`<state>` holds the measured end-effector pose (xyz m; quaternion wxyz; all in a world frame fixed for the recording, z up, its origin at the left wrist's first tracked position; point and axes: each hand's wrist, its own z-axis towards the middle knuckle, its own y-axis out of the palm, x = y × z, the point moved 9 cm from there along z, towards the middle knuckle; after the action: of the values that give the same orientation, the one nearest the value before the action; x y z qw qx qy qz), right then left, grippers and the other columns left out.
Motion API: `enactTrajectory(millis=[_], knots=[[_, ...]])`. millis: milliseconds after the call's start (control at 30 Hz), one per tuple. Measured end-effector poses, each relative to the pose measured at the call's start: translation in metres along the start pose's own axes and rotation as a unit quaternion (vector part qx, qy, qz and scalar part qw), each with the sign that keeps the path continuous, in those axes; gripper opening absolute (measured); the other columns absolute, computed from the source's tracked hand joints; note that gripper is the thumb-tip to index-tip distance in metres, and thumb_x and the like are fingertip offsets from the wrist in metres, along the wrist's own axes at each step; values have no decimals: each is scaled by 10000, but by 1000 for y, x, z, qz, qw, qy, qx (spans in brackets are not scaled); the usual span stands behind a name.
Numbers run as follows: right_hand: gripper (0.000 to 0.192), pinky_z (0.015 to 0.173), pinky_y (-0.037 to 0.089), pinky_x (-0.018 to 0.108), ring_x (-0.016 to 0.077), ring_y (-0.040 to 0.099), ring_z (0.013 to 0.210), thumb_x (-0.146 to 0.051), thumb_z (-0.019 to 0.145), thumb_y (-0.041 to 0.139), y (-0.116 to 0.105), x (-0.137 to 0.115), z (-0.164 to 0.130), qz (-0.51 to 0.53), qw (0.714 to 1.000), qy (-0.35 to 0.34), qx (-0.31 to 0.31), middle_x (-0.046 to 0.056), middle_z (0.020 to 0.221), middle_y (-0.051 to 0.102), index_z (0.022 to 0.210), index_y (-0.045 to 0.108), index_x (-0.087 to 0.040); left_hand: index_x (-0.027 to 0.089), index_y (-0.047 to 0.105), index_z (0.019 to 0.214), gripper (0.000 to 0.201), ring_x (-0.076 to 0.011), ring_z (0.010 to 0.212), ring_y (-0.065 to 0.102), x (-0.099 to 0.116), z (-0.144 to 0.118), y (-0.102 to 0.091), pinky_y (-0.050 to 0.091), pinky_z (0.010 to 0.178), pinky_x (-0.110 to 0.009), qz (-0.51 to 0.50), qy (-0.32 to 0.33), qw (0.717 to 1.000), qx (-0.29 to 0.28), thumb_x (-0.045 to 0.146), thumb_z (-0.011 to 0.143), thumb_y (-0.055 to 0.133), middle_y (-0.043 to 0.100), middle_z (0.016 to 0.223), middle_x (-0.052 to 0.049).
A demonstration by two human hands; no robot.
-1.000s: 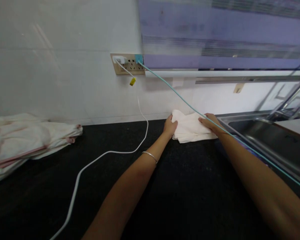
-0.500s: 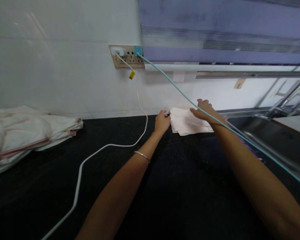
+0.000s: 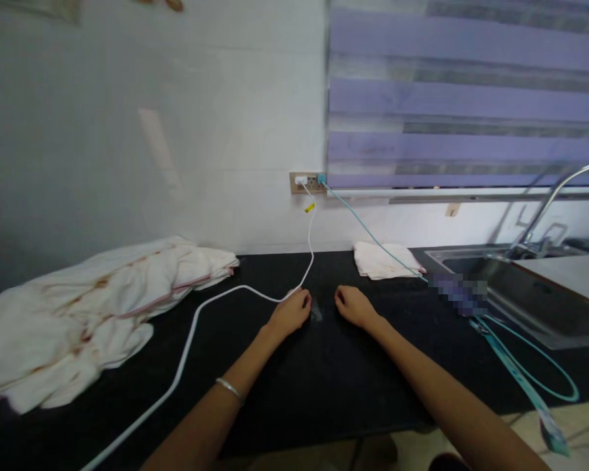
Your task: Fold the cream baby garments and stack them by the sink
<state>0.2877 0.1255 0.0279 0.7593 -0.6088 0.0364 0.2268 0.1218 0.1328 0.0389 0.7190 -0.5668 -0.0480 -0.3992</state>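
My left hand [image 3: 291,311] rests over the black counter [image 3: 319,392] with its fingers curled, and only a dark gap shows between thumb and fingers. A white cable [image 3: 191,340] runs along the back of that hand; whether they touch I cannot tell. To its right, a short space away, my right hand [image 3: 356,307] is loosely closed, its fingertips turned under and nothing visible in it. A faint pale patch [image 3: 317,313] lies between the hands, too blurred to name. Behind my right hand a folded white towel [image 3: 380,261] lies against the wall.
A crumpled white cloth [image 3: 142,281] covers the counter's left. Both cables plug into a wall socket [image 3: 311,183]; the teal one [image 3: 358,219] crosses the towel toward a pixelated object [image 3: 459,294] and a teal strap [image 3: 520,383]. A sink [image 3: 535,294] with a faucet [image 3: 544,203] is at right.
Both hands have drawn back from the folded towel toward me and down onto the open counter. My right hand's fingers have curled in. The view has pulled back and turned left.
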Motion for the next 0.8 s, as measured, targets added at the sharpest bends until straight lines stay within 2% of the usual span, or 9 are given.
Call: enactTrajectory(millis=[100,200,300,433,600,800], knots=[[137,744,375,241,156,623,835,-244,980,531,10,-45,-16,11,998,-54,-18,50,926,700,989,659,-198,210,657,903,164,-176,822,565,-14,-35,-24,436,784,-278,27,28,999,-32,264,945,508,606,868,-25],[142,699,345,243,152,609,791,-283,974,559,16,-67,-32,29,995,-97,-25,44,912,706,1018,670,-206,196,682,932,204,-158,740,554,-24,-56,-32,420,696,-260,-27,24,996,-86,332,939,529,607,818,-10],[174,666,342,239,138,586,711,-275,977,544,17,-64,-38,84,991,-101,-35,36,819,694,942,687,-181,174,694,950,275,-143,652,535,-34,-64,-32,385,619,-249,-103,-15,987,-121,401,933,540,596,744,5],[188,636,362,227,126,571,654,-275,963,561,10,-50,-34,151,985,-78,-20,21,758,681,918,704,-162,157,701,931,334,-138,654,533,-38,-61,-30,393,638,-249,-163,-25,980,-115,462,913,566,614,753,-1],[191,630,373,224,127,575,650,-278,952,572,9,-49,-32,169,982,-81,-12,17,736,680,906,716,-162,141,705,908,355,-140,667,525,-39,-60,-30,383,642,-249,-217,-47,968,-114,480,875,604,601,729,2],[190,634,377,230,131,587,650,-263,948,559,6,-44,-33,159,984,-76,-3,21,745,686,908,716,-163,143,709,901,330,-145,680,537,-38,-60,-31,395,653,-251,-218,-56,967,-119,458,854,621,625,749,-5]])
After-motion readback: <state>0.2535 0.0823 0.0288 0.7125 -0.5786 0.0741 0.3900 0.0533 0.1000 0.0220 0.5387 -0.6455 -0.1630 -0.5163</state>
